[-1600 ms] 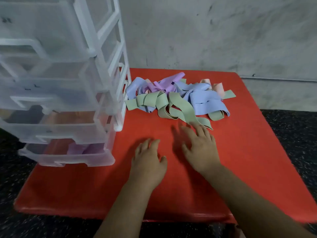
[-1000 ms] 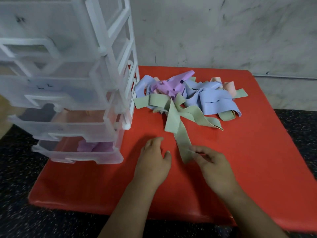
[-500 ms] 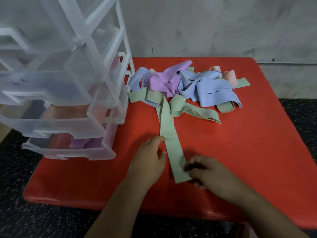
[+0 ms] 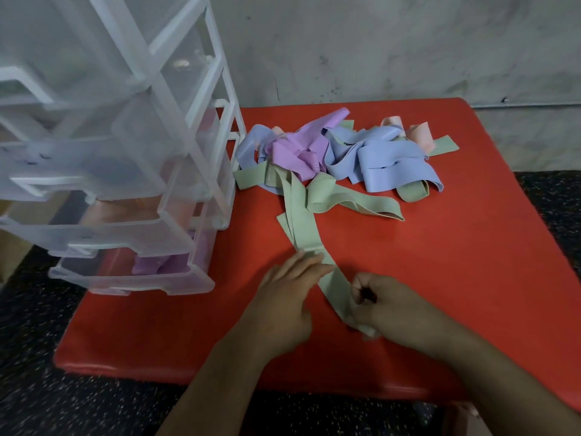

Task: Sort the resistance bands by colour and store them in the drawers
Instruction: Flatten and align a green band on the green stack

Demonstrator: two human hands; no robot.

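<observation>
R hand point(image 4: 399, 309), lower centre-right, has its fingers curled and pinches the near end of a green band point(image 4: 306, 234). L hand point(image 4: 289, 297) is just left of it, fingers fairly straight, tips resting on the band's edge w/o gripping. The band runs up-frame from the hands into the pile point(image 4: 371, 158) at upper centre of the red table point(image 4: 471, 278). Its far end is tucked among a second green band point(image 4: 355, 202) and a purple band point(image 4: 301, 149).

Risks, as I judge them:
- The far end looks snagged. A hard pull prob. drags the tangle along, purple or blue bands point(image 4: 396, 174) incl., so colours get mixed on the way to storage.
- The band is elastic. If it stretches and then slips from the pinch, it may snap back and scatter the pile.
- L fingertips only press, so there's little hold if the band twists.
- Drawer unit point(image 4: 176, 99), left of frame, has several drawers pulled out. The bottom drawer point(image 4: 125, 283) holds purple, the one above sth pinkish. Can't tell which drawer is meant for green, so a wrong-drawer drop is possible.
- The pile touches the unit's base, so bands could catch there.
</observation>
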